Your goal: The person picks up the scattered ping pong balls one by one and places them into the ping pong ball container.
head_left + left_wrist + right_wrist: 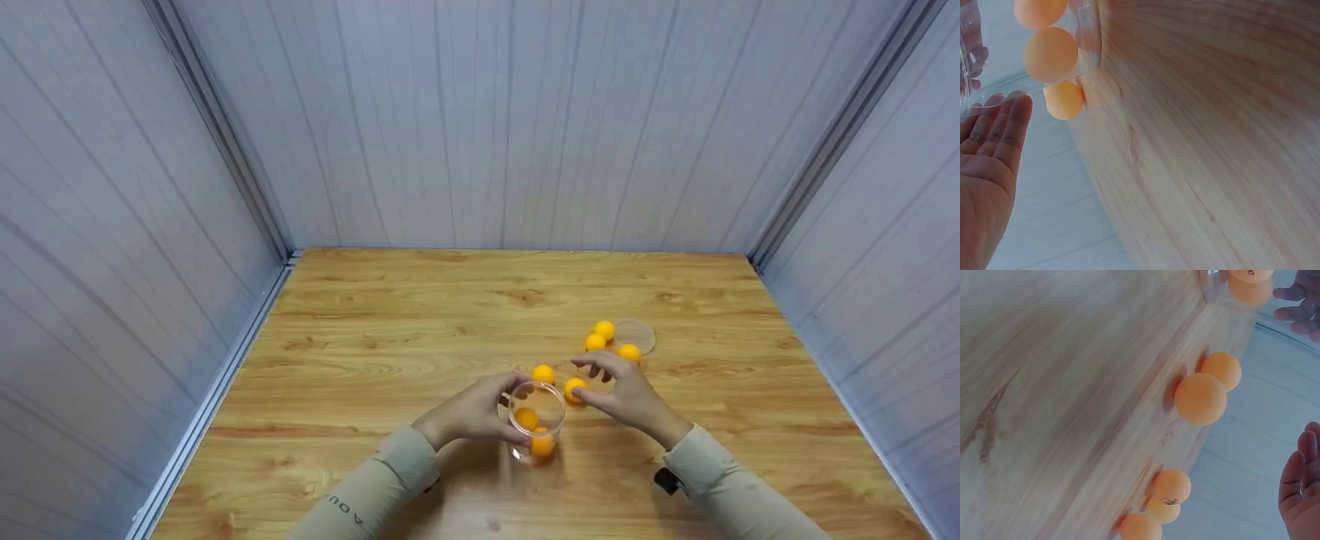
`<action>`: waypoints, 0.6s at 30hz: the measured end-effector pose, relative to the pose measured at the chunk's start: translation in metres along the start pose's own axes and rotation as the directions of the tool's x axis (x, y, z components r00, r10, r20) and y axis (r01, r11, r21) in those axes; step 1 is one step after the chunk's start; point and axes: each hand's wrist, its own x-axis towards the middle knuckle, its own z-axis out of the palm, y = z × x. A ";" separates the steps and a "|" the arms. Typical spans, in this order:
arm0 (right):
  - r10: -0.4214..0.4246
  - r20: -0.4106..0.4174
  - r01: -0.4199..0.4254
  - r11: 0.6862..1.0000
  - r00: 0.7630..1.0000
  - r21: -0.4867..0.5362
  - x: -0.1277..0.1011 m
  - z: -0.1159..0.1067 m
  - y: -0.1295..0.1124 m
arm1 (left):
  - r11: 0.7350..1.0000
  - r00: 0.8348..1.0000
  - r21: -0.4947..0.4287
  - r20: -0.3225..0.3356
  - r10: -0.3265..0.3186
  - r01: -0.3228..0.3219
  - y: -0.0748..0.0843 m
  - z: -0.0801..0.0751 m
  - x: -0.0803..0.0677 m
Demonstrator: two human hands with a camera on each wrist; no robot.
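A clear plastic jar (556, 411) has two orange ping-pong balls (526, 418) inside it. My left hand (474, 411) holds the jar from the left, with its thumb on the near side and its fingers on the far side. In the left wrist view the fingers (1012, 130) lie along the jar wall near the rim. My right hand (628, 391) is over the table just right of a loose ping-pong ball (574, 390), thumb near it and fingers spread and bent. From the right wrist view, this ball (1201, 399) sits on the wood, apart from the visible fingers.
Another ball (543, 374) lies just beyond the jar. Farther right, beyond my right hand, rest several more balls (604, 330), beside a clear round disc (634, 337) lying flat. Pale panel walls (480, 150) enclose the wooden table (375, 300) at the back and sides.
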 end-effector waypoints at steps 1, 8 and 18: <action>0.005 0.003 -0.005 1.000 1.000 -0.003 0.000 0.000 0.001 | 1.000 1.000 -0.001 0.001 0.000 0.000 0.000 0.000 0.000; 0.066 0.042 -0.065 0.998 0.997 -0.020 -0.002 0.001 0.010 | 1.000 1.000 -0.010 -0.002 0.002 -0.002 0.000 0.000 0.000; 0.129 0.110 -0.125 0.991 0.985 -0.044 -0.005 0.006 0.023 | 1.000 1.000 -0.026 0.001 0.002 -0.002 -0.001 0.001 0.001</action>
